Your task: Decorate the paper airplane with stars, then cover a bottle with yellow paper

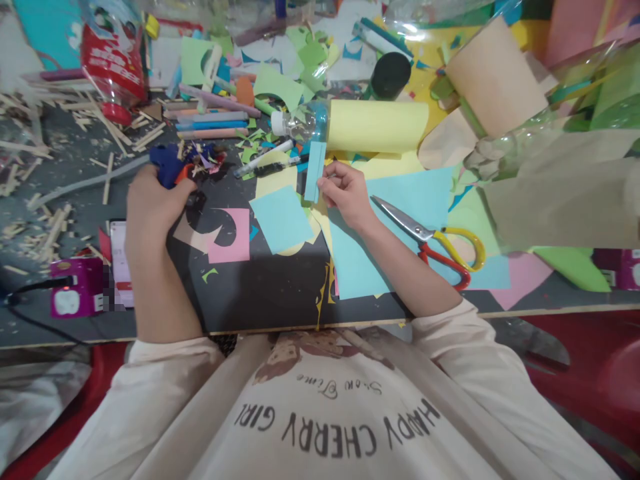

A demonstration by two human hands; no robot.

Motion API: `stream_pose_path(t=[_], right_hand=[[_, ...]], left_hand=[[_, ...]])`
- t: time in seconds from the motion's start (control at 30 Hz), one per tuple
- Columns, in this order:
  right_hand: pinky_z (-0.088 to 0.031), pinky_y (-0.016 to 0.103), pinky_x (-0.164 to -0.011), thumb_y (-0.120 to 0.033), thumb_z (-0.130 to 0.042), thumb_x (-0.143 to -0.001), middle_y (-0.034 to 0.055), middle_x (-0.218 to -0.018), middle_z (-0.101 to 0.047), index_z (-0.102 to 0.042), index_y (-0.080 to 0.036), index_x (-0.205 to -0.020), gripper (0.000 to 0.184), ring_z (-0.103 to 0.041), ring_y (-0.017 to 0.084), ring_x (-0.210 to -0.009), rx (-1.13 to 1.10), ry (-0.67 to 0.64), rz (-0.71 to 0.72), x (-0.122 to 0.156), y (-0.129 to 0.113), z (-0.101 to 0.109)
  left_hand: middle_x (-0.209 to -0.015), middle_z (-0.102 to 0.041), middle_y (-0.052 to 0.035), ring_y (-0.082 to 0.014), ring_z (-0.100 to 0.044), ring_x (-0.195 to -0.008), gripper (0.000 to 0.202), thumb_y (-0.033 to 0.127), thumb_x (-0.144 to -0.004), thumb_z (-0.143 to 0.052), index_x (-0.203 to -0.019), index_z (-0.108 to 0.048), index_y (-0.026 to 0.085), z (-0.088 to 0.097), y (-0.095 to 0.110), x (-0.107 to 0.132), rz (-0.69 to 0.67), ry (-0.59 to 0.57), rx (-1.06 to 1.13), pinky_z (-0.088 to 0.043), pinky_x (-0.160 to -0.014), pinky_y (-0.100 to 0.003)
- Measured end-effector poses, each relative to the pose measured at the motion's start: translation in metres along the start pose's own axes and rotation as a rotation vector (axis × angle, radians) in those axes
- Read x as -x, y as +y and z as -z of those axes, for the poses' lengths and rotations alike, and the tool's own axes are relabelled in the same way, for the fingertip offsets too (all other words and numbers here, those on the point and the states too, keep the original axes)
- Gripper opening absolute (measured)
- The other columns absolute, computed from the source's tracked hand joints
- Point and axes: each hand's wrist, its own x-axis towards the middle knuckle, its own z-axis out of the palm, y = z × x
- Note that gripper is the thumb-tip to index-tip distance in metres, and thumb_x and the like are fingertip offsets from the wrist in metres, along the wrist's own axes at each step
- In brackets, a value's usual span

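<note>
My right hand [345,192] pinches a narrow light-blue paper strip [315,171], holding it upright just below a clear plastic bottle [300,124] that is wrapped in yellow paper [377,125]. My left hand [153,200] is closed around a dark blue tool with a red part [170,167], which I cannot name, beside a small heap of paper scraps [207,160]. A light-blue paper square [281,219] lies on the dark board [260,287] between my hands.
Red-and-yellow scissors [435,240] lie on a big blue sheet [400,233] to the right. A pink cut-out [227,235], pens [213,123], a black lid [391,75], a cardboard roll [493,77], wooden sticks [45,227] and a phone [120,263] lie around.
</note>
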Motion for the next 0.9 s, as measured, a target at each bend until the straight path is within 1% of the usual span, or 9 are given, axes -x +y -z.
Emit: stream_pose_path(t=[0.1,0.13,0.2,0.27,0.37,0.5,0.67,0.77,0.9], right_hand=[[-0.033,0.025,-0.044,-0.062,-0.069,-0.08,-0.0118,-0.043,-0.038,-0.043,-0.026,-0.075,0.044,-0.035,0.007,-0.037,0.002,0.015,0.003,-0.003,0.0,0.004],[-0.033,0.025,-0.044,-0.061,-0.069,-0.081,-0.0118,-0.043,-0.037,-0.043,-0.026,-0.074,0.044,-0.034,0.007,-0.037,0.005,0.013,0.0,-0.003,0.0,0.004],[-0.032,0.024,-0.043,-0.059,-0.069,-0.082,-0.0117,-0.043,-0.038,-0.044,-0.026,-0.074,0.042,-0.035,0.007,-0.037,0.01,0.007,-0.011,-0.004,0.0,0.006],[-0.031,0.023,-0.042,-0.057,-0.068,-0.082,-0.0119,-0.043,-0.036,-0.043,-0.026,-0.074,0.041,-0.035,0.007,-0.037,0.002,0.01,-0.015,-0.005,0.001,0.007],[-0.029,0.021,-0.041,-0.054,-0.068,-0.083,-0.0121,-0.044,-0.035,-0.044,-0.026,-0.074,0.039,-0.034,0.006,-0.037,-0.024,0.015,-0.008,-0.005,0.001,0.007],[-0.028,0.02,-0.04,-0.054,-0.07,-0.082,-0.0126,-0.044,-0.034,-0.044,-0.025,-0.073,0.04,-0.034,0.005,-0.036,-0.042,0.014,-0.01,-0.005,0.0,0.007],[-0.029,0.02,-0.04,-0.06,-0.07,-0.079,-0.0128,-0.044,-0.033,-0.043,-0.026,-0.072,0.044,-0.035,0.005,-0.037,-0.025,0.034,-0.036,-0.005,0.0,0.006],[-0.029,0.021,-0.04,-0.062,-0.07,-0.078,-0.0122,-0.045,-0.031,-0.043,-0.026,-0.073,0.045,-0.035,0.006,-0.037,-0.01,0.036,-0.047,-0.005,0.0,0.007],[-0.03,0.022,-0.041,-0.061,-0.07,-0.079,-0.0112,-0.047,-0.03,-0.041,-0.027,-0.073,0.045,-0.033,0.007,-0.039,0.033,0.048,-0.082,-0.004,-0.001,0.008]], left_hand=[[-0.093,-0.062,-0.0029,-0.0235,-0.061,-0.088,0.038,0.024,-0.062,-0.066,-0.094,-0.046,0.023,-0.011,0.005,0.003,-0.18,0.074,0.144,-0.056,-0.096,-0.05],[-0.099,-0.064,-0.0043,-0.0235,-0.062,-0.093,0.044,0.025,-0.062,-0.065,-0.1,-0.046,0.022,-0.018,0.008,0.006,-0.254,0.098,0.195,-0.056,-0.097,-0.048],[-0.106,-0.065,-0.0086,-0.0287,-0.061,-0.114,0.05,0.03,-0.062,-0.067,-0.106,-0.046,0.02,-0.036,0.012,0.015,-0.384,0.151,0.257,-0.05,-0.109,-0.049],[-0.109,-0.066,-0.0115,-0.0356,-0.057,-0.128,0.059,0.038,-0.059,-0.072,-0.11,-0.047,0.02,-0.053,0.014,0.023,-0.42,0.139,0.276,-0.043,-0.116,-0.051],[-0.116,-0.067,-0.0122,-0.0371,-0.057,-0.131,0.064,0.042,-0.059,-0.074,-0.115,-0.048,0.024,-0.068,0.011,0.031,-0.428,0.072,0.277,-0.046,-0.115,-0.049],[-0.122,-0.065,-0.0127,-0.0371,-0.063,-0.122,0.065,0.043,-0.061,-0.074,-0.119,-0.051,0.025,-0.071,0.002,0.034,-0.468,-0.018,0.242,-0.052,-0.106,-0.05],[-0.106,-0.066,-0.0096,-0.0343,-0.068,-0.106,0.057,0.033,-0.063,-0.069,-0.117,-0.053,0.022,-0.069,0.0,0.034,-0.407,-0.024,0.138,-0.054,-0.099,-0.048],[-0.103,-0.066,-0.0085,-0.0344,-0.068,-0.107,0.049,0.027,-0.063,-0.066,-0.111,-0.056,0.023,-0.067,0.004,0.036,-0.405,-0.027,0.092,-0.053,-0.099,-0.047],[-0.109,-0.067,-0.0086,-0.0351,-0.067,-0.112,0.046,0.025,-0.062,-0.065,-0.108,-0.059,0.025,-0.064,0.009,0.037,-0.43,-0.025,0.067,-0.053,-0.101,-0.046]])
